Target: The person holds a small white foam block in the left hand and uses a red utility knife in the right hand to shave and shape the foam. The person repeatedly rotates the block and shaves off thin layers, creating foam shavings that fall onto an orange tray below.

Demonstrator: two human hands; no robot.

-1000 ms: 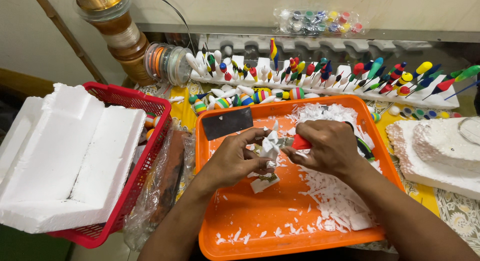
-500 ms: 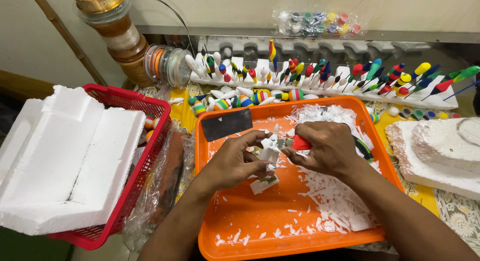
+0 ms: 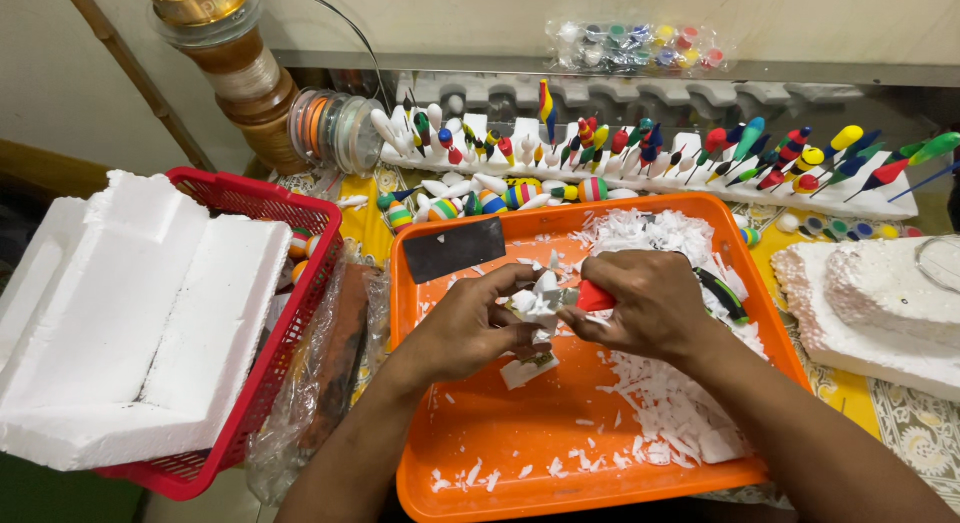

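Orange tray (image 3: 470, 453) on bench, littered with white shavings. Left hand (image 3: 480, 323) clamped on small white foam piece (image 3: 535, 303) above tray; right hand (image 3: 640, 308) gripping red-handled cutter (image 3: 594, 297) against it. Carving step, likely; next cut needs a shallow, steady stroke.

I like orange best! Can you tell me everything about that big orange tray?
The orange tray is a shallow rectangular one, plastic by its look, with rounded corners and a raised rim. It lies flat on the table between a red basket and white foam blocks. White foam shavings litter it, piled mostly on its right side. A dark flat blade rests in its back left corner. The left hand and the right hand work a small white foam piece above its middle.
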